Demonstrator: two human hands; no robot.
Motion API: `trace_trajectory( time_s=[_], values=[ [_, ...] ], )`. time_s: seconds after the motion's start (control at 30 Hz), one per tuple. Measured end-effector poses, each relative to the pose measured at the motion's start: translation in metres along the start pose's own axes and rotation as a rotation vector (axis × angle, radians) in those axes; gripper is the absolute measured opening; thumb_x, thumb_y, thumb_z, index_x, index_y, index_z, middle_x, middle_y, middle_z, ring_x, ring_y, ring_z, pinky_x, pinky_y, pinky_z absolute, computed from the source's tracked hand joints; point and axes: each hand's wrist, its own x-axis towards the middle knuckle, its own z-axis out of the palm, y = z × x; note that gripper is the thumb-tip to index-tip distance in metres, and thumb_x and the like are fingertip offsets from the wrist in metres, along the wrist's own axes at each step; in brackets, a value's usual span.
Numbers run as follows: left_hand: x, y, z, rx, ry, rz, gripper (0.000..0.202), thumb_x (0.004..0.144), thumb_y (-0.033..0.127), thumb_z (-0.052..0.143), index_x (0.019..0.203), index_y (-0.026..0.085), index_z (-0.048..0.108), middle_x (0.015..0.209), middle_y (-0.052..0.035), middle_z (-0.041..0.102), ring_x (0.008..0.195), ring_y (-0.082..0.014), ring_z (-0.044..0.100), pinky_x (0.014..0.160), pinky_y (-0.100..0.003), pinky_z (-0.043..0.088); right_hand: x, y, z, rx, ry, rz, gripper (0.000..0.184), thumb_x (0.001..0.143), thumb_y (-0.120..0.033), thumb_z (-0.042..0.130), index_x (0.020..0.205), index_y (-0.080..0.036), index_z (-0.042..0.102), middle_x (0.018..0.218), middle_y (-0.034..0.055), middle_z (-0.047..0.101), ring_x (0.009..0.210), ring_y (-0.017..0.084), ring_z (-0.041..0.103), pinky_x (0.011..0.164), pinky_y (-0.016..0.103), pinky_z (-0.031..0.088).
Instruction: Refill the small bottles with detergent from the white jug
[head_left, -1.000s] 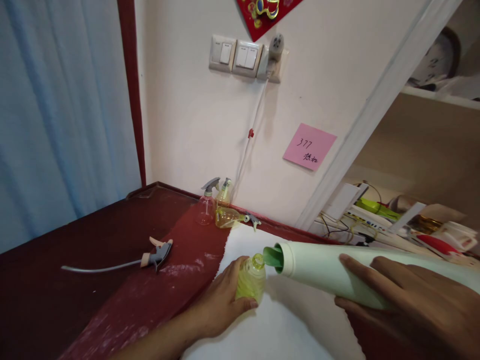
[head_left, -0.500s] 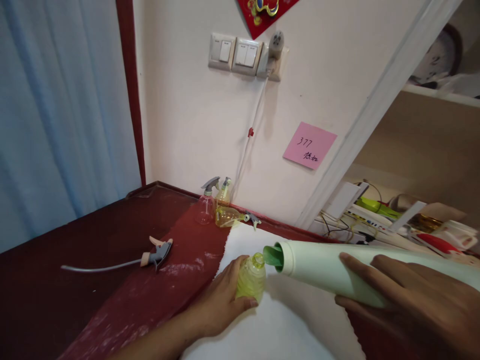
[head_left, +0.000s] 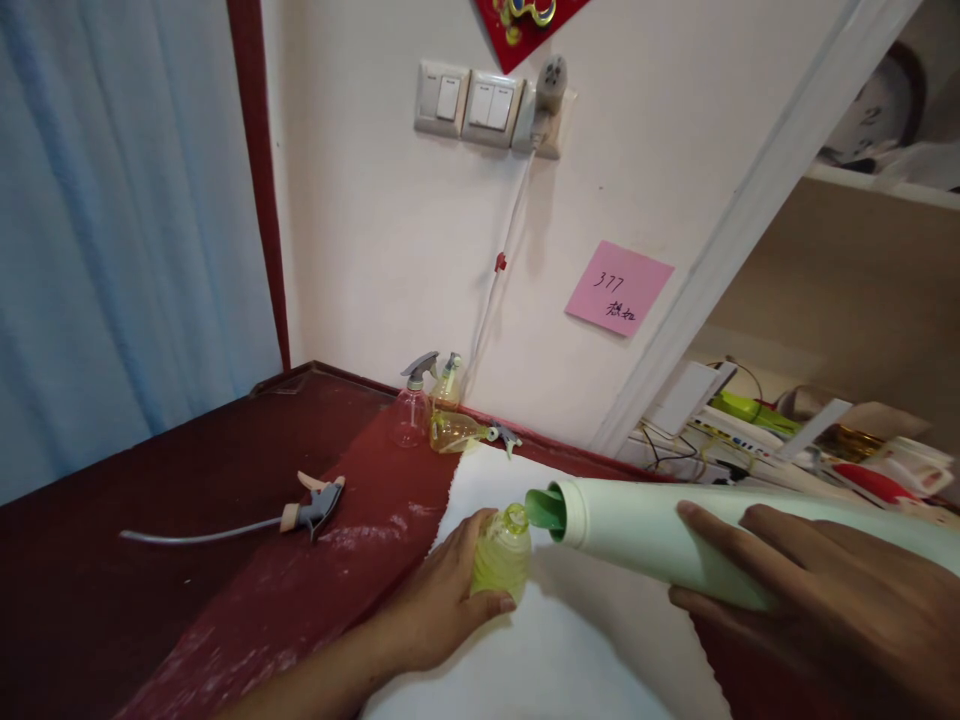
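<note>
Gripping small bottle between left fingers.

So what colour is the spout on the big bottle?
Green; the spout shows best in the head view.

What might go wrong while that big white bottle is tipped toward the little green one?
The green spout sits right at the narrow mouth of the small bottle, so liquid could miss and wet the white cloth. Only the left hand steadies it; a nudge from the big white bottle in the right hand could tip it.
</note>
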Motion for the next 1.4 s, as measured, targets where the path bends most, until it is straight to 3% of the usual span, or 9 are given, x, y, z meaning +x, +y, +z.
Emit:
trace_trajectory(
  time_s=[0.3, 0.8, 0.97, 1.4],
  values=[
    [-0.0006, -0.0034, 0.001, -0.008, 0.009, 0.012, 0.087, 0.082, 0.032, 0.069, 0.157, 0.022, 0.027, 0.163, -0.0132, 0.039, 0.151, -0.0327, 0.033, 0.126, -0.05, 0.023, -0.0007, 0.0014, -0.0006, -0.006, -0.045, -0.007, 0.035, 0.102, -0.041, 0.05, 0.13, -0.022, 0.056, 0.103, 0.0136, 0.074, 0.07, 0.031, 0.072, 0.053, 0.043, 0.056],
    [-0.0004, 0.0037, -0.0007, -0.003, 0.003, 0.017, 0.085, 0.081, 0.027, 0.068, 0.155, 0.021, 0.029, 0.16, -0.0132, 0.043, 0.147, -0.0312, 0.038, 0.124, -0.048, 0.027, -0.0013, 0.0026, -0.0002, -0.035, -0.023, -0.033, 0.033, 0.103, -0.041, 0.049, 0.128, -0.022, 0.059, 0.097, 0.0121, 0.074, 0.065, 0.027, 0.068, 0.052, 0.039, 0.055],
    [0.0002, 0.0031, -0.0015, -0.016, -0.007, 0.012, 0.085, 0.081, 0.028, 0.068, 0.155, 0.02, 0.028, 0.161, -0.0144, 0.041, 0.148, -0.0323, 0.036, 0.125, -0.049, 0.025, -0.0032, -0.0017, 0.001, 0.017, -0.079, 0.073, 0.04, 0.104, -0.052, 0.038, 0.131, -0.028, 0.055, 0.095, 0.0093, 0.073, 0.067, 0.031, 0.069, 0.057, 0.046, 0.055],
    [-0.0009, 0.0027, -0.0016, -0.018, -0.005, 0.0, 0.085, 0.081, 0.03, 0.069, 0.156, 0.024, 0.029, 0.161, -0.0136, 0.042, 0.148, -0.0339, 0.037, 0.124, -0.053, 0.026, -0.0041, -0.0025, 0.0022, 0.033, -0.096, 0.098, 0.041, 0.102, -0.05, 0.039, 0.121, -0.028, 0.068, 0.092, 0.0089, 0.074, 0.067, 0.032, 0.07, 0.056, 0.047, 0.057]
  ],
)
